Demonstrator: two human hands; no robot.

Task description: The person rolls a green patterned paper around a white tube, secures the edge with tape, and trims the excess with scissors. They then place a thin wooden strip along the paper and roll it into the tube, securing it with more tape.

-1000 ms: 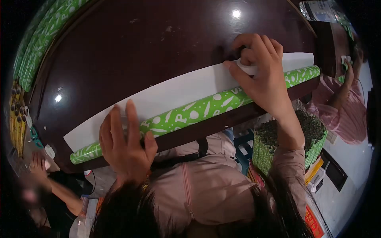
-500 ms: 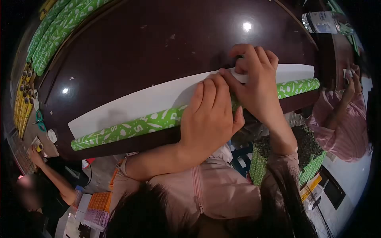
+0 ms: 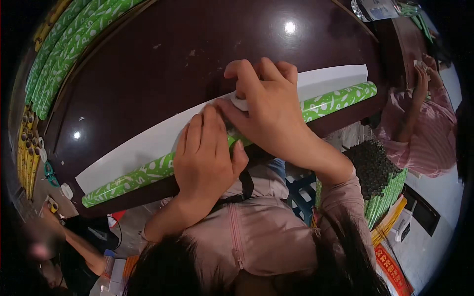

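A long roll of green patterned paper [image 3: 340, 100] with a white underside lies along the table's near edge. Its white sheet [image 3: 133, 147] is spread flat beyond the roll. My left hand [image 3: 205, 160] rests on the roll and sheet near the middle, fingers stretched out and lying flat. Just right of it, my right hand [image 3: 271, 106] is bent over the sheet, thumb and forefinger around a small white ring that looks like a roll of tape [image 3: 239, 102]. My right thumb tip is close to my left fingertips. The paper beneath both hands is hidden.
Finished green rolls [image 3: 74, 59] lie at the far left, above yellow tubes [image 3: 28, 143] and teal scissors [image 3: 49, 175]. A co-worker's arm [image 3: 84, 249] is at lower left. Another person's pink sleeve [image 3: 419, 130] is at right, near upright bundled rolls [image 3: 373, 170]. A plastic bottle [image 3: 377, 9] stands top right.
Both hands have moved left along the roll, the right one with the white ring. The view has shifted a little. The paper roll still lies at the table edge.
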